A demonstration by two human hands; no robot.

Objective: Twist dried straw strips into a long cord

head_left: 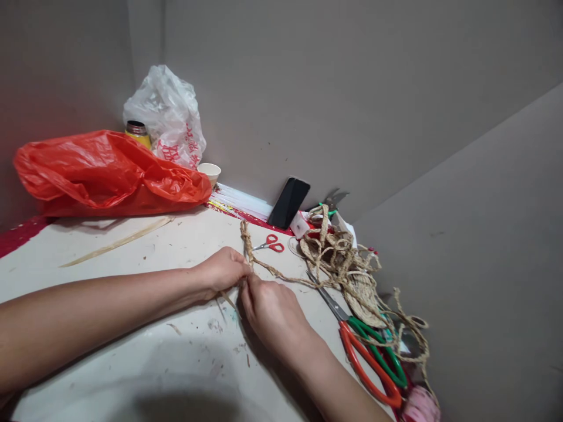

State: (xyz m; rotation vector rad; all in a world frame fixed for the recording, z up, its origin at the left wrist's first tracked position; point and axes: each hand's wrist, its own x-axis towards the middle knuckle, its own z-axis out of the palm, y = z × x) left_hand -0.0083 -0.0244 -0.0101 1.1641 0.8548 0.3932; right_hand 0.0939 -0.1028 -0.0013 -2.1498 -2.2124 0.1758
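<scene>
A short braided piece of straw-coloured cord [246, 237] stands up from between my two hands, above the tabletop. My left hand [224, 269] pinches its lower end with thumb and fingers. My right hand [270, 308] is closed against the same spot, its fingertips touching the left ones and partly hiding the cord. A thin flat strand [229, 300] sticks out below the left fingers. From the braided piece a long braided rope [281, 274] runs right to a tangled heap of the same rope [338, 258]. Small red-handled scissors [271, 243] lie just beyond my hands.
Large scissors [365, 346] with red and green handles lie right of my right arm. A red plastic bag [109, 176], white bag [167, 111], yellow container [138, 133] and paper cup [209, 173] stand at back left. A phone [289, 202] leans on the wall. A loose dry strip [118, 241] lies left.
</scene>
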